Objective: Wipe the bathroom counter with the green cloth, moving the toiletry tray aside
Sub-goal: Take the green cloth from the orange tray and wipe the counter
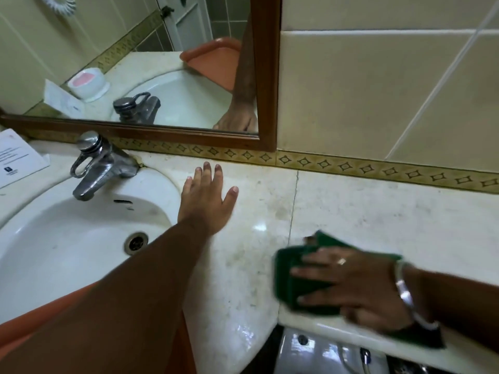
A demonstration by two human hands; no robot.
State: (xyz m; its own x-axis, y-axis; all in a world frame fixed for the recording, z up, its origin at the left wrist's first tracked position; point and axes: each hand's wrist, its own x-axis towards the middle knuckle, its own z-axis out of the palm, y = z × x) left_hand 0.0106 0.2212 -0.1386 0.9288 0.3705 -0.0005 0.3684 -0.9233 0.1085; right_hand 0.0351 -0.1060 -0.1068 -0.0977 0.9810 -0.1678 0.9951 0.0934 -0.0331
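Two hands: both over the counter point(378, 211).
Left hand point(206, 201): at 12 o'clock of centre, flat, fingers spread, grasping nothing, resting beside the sink point(67, 238) rim.
Right hand point(351, 282): at 4 o'clock, fingers splayed, pressing flat on the cloth point(291, 276); a ring and a metal bangle show.
Cloth: green, folded, lying on the counter near its front edge, blurred.
Tray point(32, 322): orange, at 8 o'clock, lying over the sink's near edge under the left forearm; its contents cannot be seen. The mirror point(135, 63) shows its other end, bare.
Writing: a white card point(19, 157) at 9 o'clock carries printed lines and a small dark logo, too small to read.
Sink: white basin, holding nothing; its drain is open.
Tap point(100, 163): chrome, at 10 o'clock.
Mirror also shows: a white dish holding something pink.
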